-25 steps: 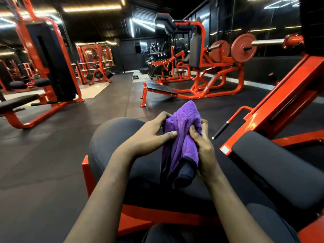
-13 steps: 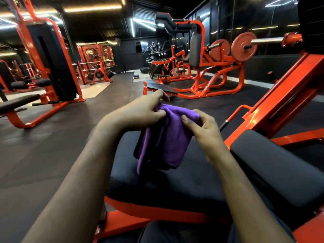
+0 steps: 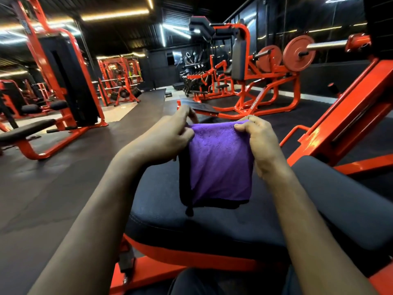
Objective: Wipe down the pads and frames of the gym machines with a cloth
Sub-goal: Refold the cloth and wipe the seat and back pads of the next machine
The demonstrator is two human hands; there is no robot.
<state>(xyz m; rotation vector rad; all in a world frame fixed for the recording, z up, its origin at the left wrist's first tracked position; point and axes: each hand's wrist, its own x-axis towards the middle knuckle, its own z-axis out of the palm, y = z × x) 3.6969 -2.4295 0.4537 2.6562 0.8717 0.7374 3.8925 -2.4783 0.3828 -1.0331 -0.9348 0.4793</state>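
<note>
Both hands pinch the purple cloth point(image 3: 221, 162) by its top corners: left hand point(image 3: 170, 139), right hand point(image 3: 258, 141). Cloth hangs flat above the near black pad point(image 3: 212, 226); the pad lies directly below the grip.

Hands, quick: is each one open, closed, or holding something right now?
Left hand: closed, pinching the top edge of the purple textured microfibre cloth.
Right hand: closed, pinching the same cloth's top edge at the other corner.
</note>
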